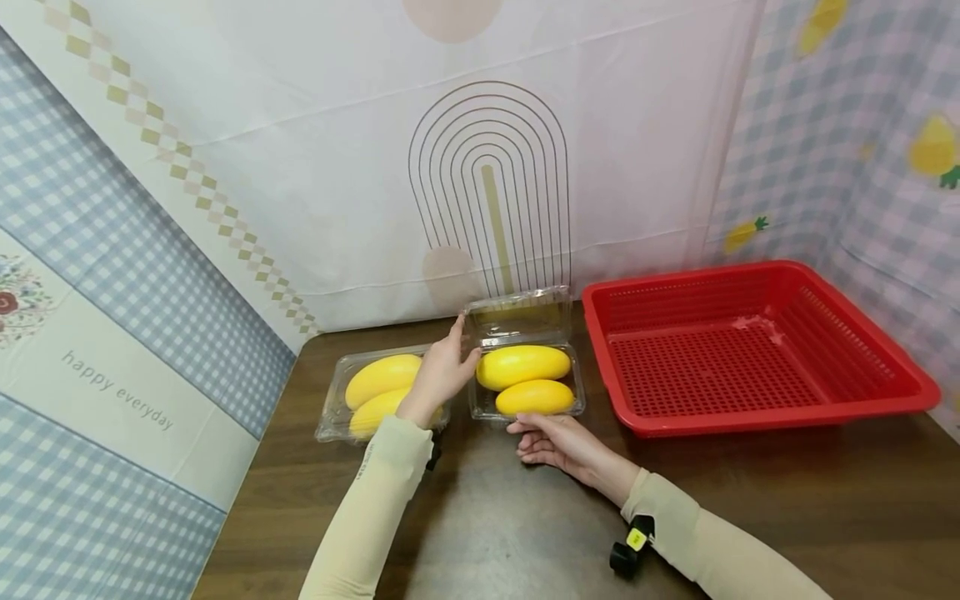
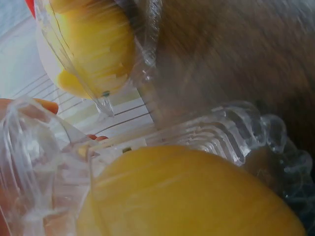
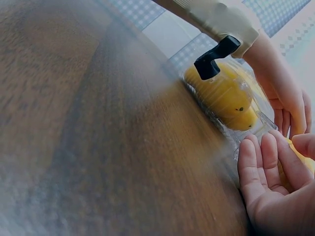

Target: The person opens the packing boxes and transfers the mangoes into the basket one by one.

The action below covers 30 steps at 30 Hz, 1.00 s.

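A clear plastic clamshell box [image 1: 577, 406] holds a larger yellow oval fruit [image 1: 522, 367] and a smaller one [image 1: 534, 397] in front of it. Its lid [image 1: 517, 318] stands raised at the back, against the wall cloth. My left hand [image 1: 442, 371] reaches over from the left, index finger stretched to the lid's left edge, thumb near the larger fruit. Close at the box's front edge is my right hand [image 1: 558, 446], palm turned up and fingers loosely bent, as the right wrist view shows. Left of it, a second clear box [image 1: 327, 417] with two yellow fruits [image 1: 382, 381] lies partly behind my left forearm.
A large red plastic basket [image 1: 750, 421] stands on the right of the brown wooden table [image 1: 480, 517]. Printed cloth [image 1: 337, 167] hangs behind the table, and checked cloth [image 1: 112, 217] hangs along its left side.
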{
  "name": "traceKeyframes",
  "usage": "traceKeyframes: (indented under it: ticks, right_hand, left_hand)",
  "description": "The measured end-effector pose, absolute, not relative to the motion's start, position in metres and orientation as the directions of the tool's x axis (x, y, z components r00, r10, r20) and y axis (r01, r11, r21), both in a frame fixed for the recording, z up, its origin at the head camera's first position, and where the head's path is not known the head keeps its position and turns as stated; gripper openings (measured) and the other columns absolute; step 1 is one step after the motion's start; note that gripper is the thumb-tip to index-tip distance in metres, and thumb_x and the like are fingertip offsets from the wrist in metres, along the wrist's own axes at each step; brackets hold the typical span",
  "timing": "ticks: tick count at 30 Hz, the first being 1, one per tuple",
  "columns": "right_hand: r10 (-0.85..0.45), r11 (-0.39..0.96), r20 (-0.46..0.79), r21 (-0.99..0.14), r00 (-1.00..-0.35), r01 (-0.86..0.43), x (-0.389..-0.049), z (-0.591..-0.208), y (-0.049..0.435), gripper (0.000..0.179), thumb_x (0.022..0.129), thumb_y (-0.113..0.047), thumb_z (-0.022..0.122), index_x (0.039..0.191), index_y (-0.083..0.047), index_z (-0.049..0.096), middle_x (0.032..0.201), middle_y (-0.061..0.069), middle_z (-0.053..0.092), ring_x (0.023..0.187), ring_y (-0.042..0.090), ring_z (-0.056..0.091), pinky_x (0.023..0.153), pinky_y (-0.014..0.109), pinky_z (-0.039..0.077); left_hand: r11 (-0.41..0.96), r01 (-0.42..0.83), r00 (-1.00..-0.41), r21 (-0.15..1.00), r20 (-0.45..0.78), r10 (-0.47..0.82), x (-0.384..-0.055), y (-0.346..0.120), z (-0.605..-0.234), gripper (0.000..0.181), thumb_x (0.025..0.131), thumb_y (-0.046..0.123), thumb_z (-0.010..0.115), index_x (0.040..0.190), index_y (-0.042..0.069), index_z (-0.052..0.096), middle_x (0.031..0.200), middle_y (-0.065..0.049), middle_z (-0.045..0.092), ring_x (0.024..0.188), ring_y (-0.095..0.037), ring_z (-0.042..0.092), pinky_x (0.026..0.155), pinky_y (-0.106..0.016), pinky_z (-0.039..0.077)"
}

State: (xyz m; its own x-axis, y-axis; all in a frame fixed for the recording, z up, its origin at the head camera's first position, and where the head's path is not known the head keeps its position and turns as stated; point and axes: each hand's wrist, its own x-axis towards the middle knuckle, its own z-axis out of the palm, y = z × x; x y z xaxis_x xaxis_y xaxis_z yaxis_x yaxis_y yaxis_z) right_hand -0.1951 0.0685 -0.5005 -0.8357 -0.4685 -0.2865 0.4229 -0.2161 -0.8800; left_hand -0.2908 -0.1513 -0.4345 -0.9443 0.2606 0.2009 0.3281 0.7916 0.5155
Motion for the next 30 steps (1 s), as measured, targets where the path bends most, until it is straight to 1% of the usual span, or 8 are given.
traceKeyframes:
  ticks: [3, 6, 8, 12, 15, 19, 24, 30]
  right_hand:
    - [-0.469, -0.217, -0.287, -0.879, -0.835, 0.424, -0.196, -0.500, 0.069, 0.038, 0.102, -0.031, 0.058, 0.114, 0.002, 0.072, 0.080, 0.002, 0.067, 0.077, 0.013, 0.070, 0.076, 0.028, 0.059]
    - [-0.472, -0.218, -0.285, -0.879, -0.834, 0.424, -0.196, -0.501, 0.069, 0.038, 0.103, -0.031, 0.058, 0.114, 0.002, 0.072, 0.080, 0.002, 0.067, 0.077, 0.013, 0.070, 0.076, 0.028, 0.059]
    - [-0.474, -0.219, -0.284, -0.879, -0.833, 0.424, -0.196, -0.501, 0.069, 0.037, 0.103, -0.031, 0.057, 0.114, 0.002, 0.072, 0.080, 0.002, 0.067, 0.077, 0.013, 0.070, 0.077, 0.028, 0.059]
    - [-0.471, -0.217, -0.284, -0.880, -0.835, 0.422, -0.195, -0.502, 0.069, 0.037, 0.103, -0.030, 0.057, 0.113, 0.002, 0.072, 0.080, 0.002, 0.067, 0.078, 0.013, 0.070, 0.077, 0.028, 0.059]
    - [-0.468, -0.213, -0.286, -0.882, -0.836, 0.421, -0.194, -0.502, 0.069, 0.037, 0.103, -0.030, 0.057, 0.113, 0.002, 0.072, 0.080, 0.002, 0.067, 0.078, 0.013, 0.070, 0.077, 0.028, 0.059]
    - [-0.468, -0.208, -0.288, -0.883, -0.836, 0.421, -0.194, -0.503, 0.068, 0.038, 0.102, -0.031, 0.058, 0.114, 0.003, 0.072, 0.080, 0.002, 0.067, 0.078, 0.013, 0.070, 0.078, 0.029, 0.059]
    - [-0.470, -0.206, -0.286, -0.884, -0.835, 0.419, -0.194, -0.502, 0.068, 0.038, 0.103, -0.031, 0.057, 0.115, 0.003, 0.071, 0.080, 0.002, 0.067, 0.079, 0.013, 0.070, 0.078, 0.029, 0.059]
    - [-0.472, -0.210, -0.282, -0.884, -0.835, 0.417, -0.195, -0.501, 0.069, 0.038, 0.103, -0.030, 0.057, 0.116, 0.003, 0.071, 0.081, 0.002, 0.067, 0.079, 0.013, 0.070, 0.078, 0.029, 0.059]
  left_hand:
    - [0.804, 0.337, -0.940, 0.490, 0.216, 0.263, -0.293, -0.152, -0.434, 0.063, 0.101, 0.024, 0.058, 0.152, -0.005, 0.037, 0.126, -0.016, 0.068, 0.098, -0.026, 0.070, 0.084, -0.041, 0.056]
    - [0.809, 0.346, -0.936, 0.475, 0.234, 0.263, -0.295, -0.152, -0.434, 0.055, 0.101, 0.022, 0.057, 0.146, -0.008, 0.046, 0.118, -0.015, 0.071, 0.076, -0.019, 0.067, 0.071, -0.036, 0.055]
    - [0.814, 0.349, -0.934, 0.464, 0.239, 0.265, -0.295, -0.152, -0.434, 0.053, 0.101, 0.020, 0.056, 0.144, -0.009, 0.048, 0.112, -0.015, 0.073, 0.061, -0.015, 0.060, 0.062, -0.032, 0.052]
    - [0.825, 0.328, -0.943, 0.460, 0.204, 0.262, -0.297, -0.151, -0.433, 0.055, 0.099, 0.015, 0.052, 0.147, -0.009, 0.043, 0.078, -0.012, 0.069, 0.042, -0.011, 0.036, 0.045, -0.027, 0.037]
    - [0.835, 0.294, -0.956, 0.465, 0.158, 0.249, -0.298, -0.150, -0.432, 0.059, 0.097, 0.013, 0.050, 0.152, -0.006, 0.038, 0.057, -0.004, 0.050, 0.041, -0.009, 0.028, 0.042, -0.025, 0.030]
    - [0.859, 0.257, -0.966, 0.443, 0.114, 0.231, -0.299, -0.148, -0.432, 0.063, 0.097, 0.014, 0.051, 0.155, -0.004, 0.031, 0.053, 0.003, 0.040, 0.041, -0.009, 0.027, 0.041, -0.025, 0.027]
    - [0.902, 0.234, -0.972, 0.363, 0.066, 0.226, -0.299, -0.144, -0.430, 0.066, 0.099, 0.019, 0.051, 0.155, -0.006, 0.026, 0.050, 0.001, 0.042, 0.038, -0.011, 0.028, 0.039, -0.026, 0.029]
    - [0.917, 0.230, -0.973, 0.325, 0.067, 0.220, -0.300, -0.141, -0.429, 0.063, 0.101, 0.022, 0.052, 0.153, -0.007, 0.032, 0.052, -0.003, 0.047, 0.040, -0.013, 0.032, 0.042, -0.029, 0.033]
